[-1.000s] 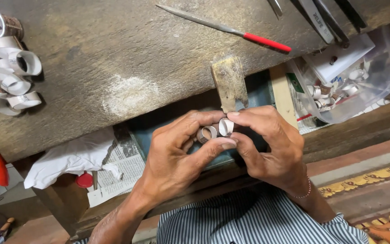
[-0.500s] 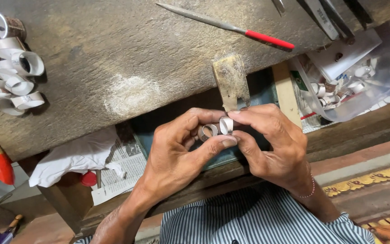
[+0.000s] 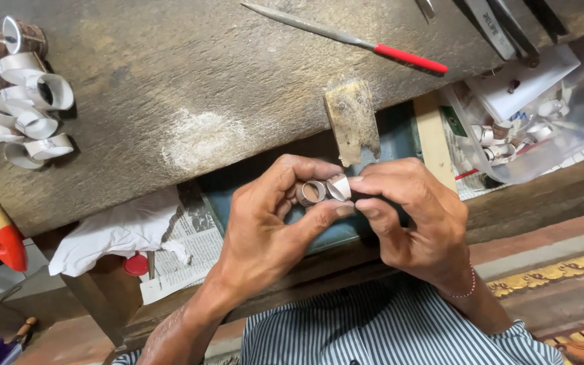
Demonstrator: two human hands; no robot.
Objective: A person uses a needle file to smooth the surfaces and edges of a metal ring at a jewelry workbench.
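metal ring (image 3: 311, 192): pinched in left hand (image 3: 275, 226) fingertips, opening turned up toward the eye, presumably for inspection; white band strip (image 3: 339, 187): clamped between right hand (image 3: 417, 223) thumb and forefinger, edge touching the ring; both held just below the wooden bench peg (image 3: 353, 120), over the open blue drawer (image 3: 231, 186); worn workbench (image 3: 170, 88): cluster of curled white bands (image 3: 25, 108) at far left, red-handled file (image 3: 346, 37) at top; clear plastic tub (image 3: 542, 122) of small bands at right
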